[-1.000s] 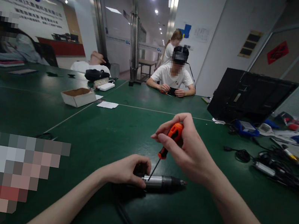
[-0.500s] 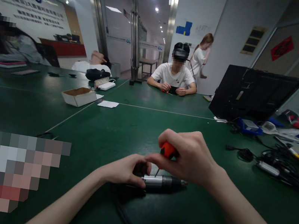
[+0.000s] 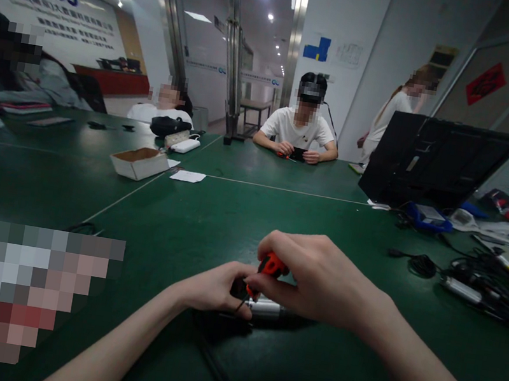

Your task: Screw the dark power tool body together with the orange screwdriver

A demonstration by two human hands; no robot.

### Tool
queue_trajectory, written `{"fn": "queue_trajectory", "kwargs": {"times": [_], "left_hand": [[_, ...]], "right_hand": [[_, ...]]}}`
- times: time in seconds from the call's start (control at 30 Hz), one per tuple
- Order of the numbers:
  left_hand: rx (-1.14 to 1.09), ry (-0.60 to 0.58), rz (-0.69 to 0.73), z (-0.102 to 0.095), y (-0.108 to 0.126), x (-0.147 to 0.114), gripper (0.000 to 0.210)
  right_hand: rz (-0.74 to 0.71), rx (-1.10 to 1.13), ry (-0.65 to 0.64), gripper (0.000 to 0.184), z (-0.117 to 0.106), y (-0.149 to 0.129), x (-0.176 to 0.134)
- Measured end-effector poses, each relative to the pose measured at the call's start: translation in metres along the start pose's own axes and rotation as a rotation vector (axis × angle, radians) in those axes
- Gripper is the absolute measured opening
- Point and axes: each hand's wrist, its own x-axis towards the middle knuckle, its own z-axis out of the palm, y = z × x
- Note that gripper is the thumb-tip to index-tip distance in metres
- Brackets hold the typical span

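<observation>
My right hand [image 3: 313, 274] is closed around the red-orange and black handle of a screwdriver [image 3: 272, 264]. Its thin shaft points down and left, close to the fingers of my left hand [image 3: 220, 285]. That hand is wrapped around the black rear part of a corded electric screwdriver [image 3: 267, 309], which lies on the green table. The tool's silver barrel shows between my hands, while my right hand partly covers its dark front end. Shadow and fingers hide exactly where the screwdriver tip touches.
Corded tools and cables [image 3: 466, 288] lie on the right, below a black monitor [image 3: 442, 165]. An open cardboard box [image 3: 139, 167] and white paper [image 3: 188, 176] sit left of centre. Across the green table [image 3: 212, 216], a person [image 3: 299, 127] wearing a headset handles small things.
My right hand has moved left and slightly down with the screwdriver, its tip shifting from the silver barrel toward my left fingers. The standing person in the background has moved right.
</observation>
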Motion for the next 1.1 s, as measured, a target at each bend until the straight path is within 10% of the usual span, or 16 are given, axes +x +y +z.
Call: {"fn": "queue_trajectory", "kwargs": {"times": [1.1], "left_hand": [[-0.057, -0.003, 0.064, 0.003, -0.013, 0.005, 0.033]], "right_hand": [[-0.048, -0.065, -0.007, 0.011, 0.005, -0.003, 0.003]]}}
